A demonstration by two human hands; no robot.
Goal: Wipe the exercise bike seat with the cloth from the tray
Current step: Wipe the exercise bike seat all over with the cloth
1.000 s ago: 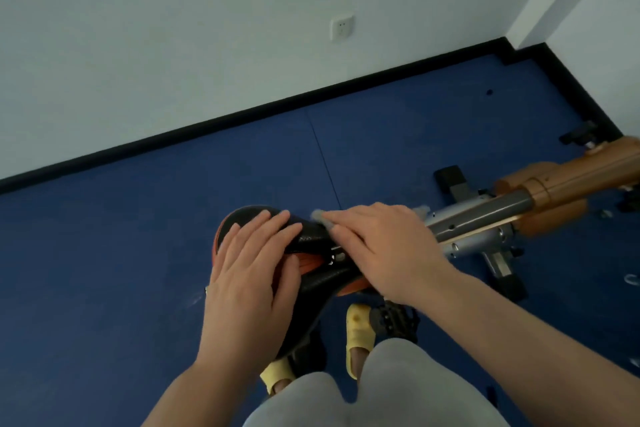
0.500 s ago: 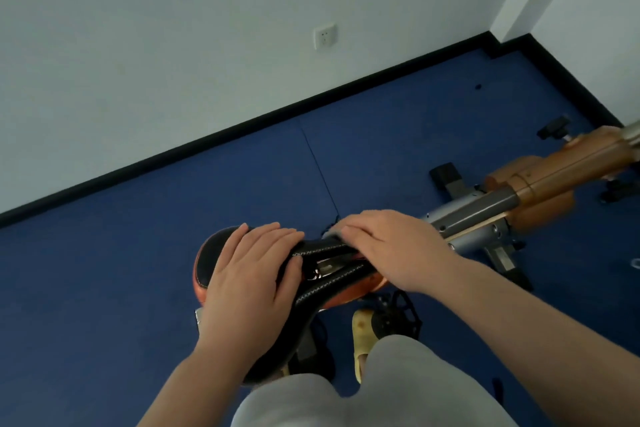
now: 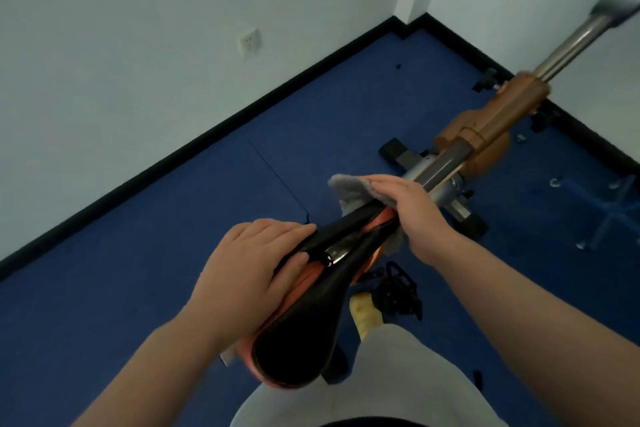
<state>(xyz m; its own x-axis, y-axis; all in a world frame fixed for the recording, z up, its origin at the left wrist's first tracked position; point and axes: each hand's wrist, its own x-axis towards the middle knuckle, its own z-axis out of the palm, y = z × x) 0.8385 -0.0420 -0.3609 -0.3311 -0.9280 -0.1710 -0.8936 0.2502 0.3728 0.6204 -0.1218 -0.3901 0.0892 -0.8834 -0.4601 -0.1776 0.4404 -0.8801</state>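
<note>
The black and orange bike seat (image 3: 308, 329) runs from the lower middle up toward the right. My left hand (image 3: 249, 274) lies flat on its left side, gripping the edge with the thumb over the top. My right hand (image 3: 412, 211) presses a grey cloth (image 3: 349, 189) over the seat's narrow nose. Part of the cloth sticks out to the left of the fingers and part hangs below the palm. No tray shows in the head view.
The bike's grey and orange frame (image 3: 485, 135) slants up to the right toward a silver post (image 3: 571, 48). A black pedal (image 3: 398, 291) and a yellow slipper (image 3: 363, 315) sit below the seat. Blue floor lies left; white walls with a socket (image 3: 248, 42) stand behind.
My right hand has slid with the cloth from the seat's middle out to its nose. More of the cloth now shows. My view has shifted so the seat looks larger and lower.
</note>
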